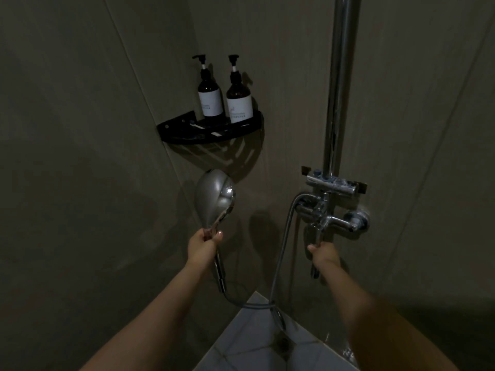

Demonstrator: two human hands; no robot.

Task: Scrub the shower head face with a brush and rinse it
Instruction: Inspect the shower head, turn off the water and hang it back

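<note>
Two tiled walls (80, 129) meet at a far corner of a dim shower stall, above a pale tiled floor (249, 344) with a drain (284, 342) near the bottom middle. On the right wall a chrome riser pipe (340, 84) runs down to a chrome mixer tap (332, 215). In the corner hangs a black shelf (211, 129) carrying two dark pump bottles (210, 95) with white labels, side by side. Below the shelf, left of the tap, the shower head (214, 199) is held upright, its chrome back toward the camera and its face turned away to the far right, so the face is not visible. A grey hose (281, 253) loops from its handle down to the floor and up to the tap. The left hand (203, 246) has its grip closed round the shower head's handle. The right hand (322, 254) reaches under the tap, fingers curled on the lever (317, 236) there.
</note>
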